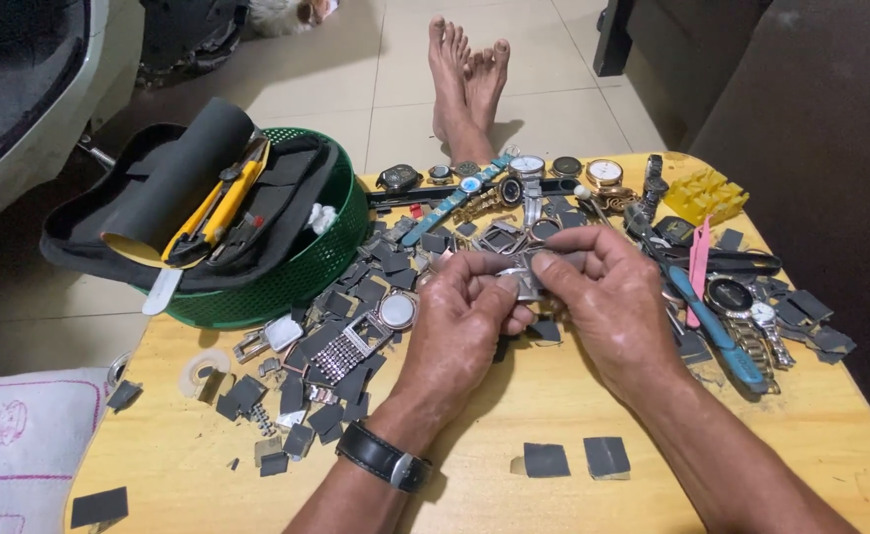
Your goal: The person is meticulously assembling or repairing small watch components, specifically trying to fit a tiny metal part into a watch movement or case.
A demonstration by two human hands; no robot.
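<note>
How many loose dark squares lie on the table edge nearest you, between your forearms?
2: one dark square and a second dark square right beside it, on the wooden table. The forearms may hide others.

The table [514, 415] is smooth, light wood. The small watch piece [526, 282] is shiny metal. Dark grey squares [546, 460] look matt and rough (like sandpaper). The green basket [286, 287] is plastic mesh.

Even indoor light from overhead — soft shadows under the hands [544, 307], sharp focus, slight wide-angle stretch at the edges.
</note>
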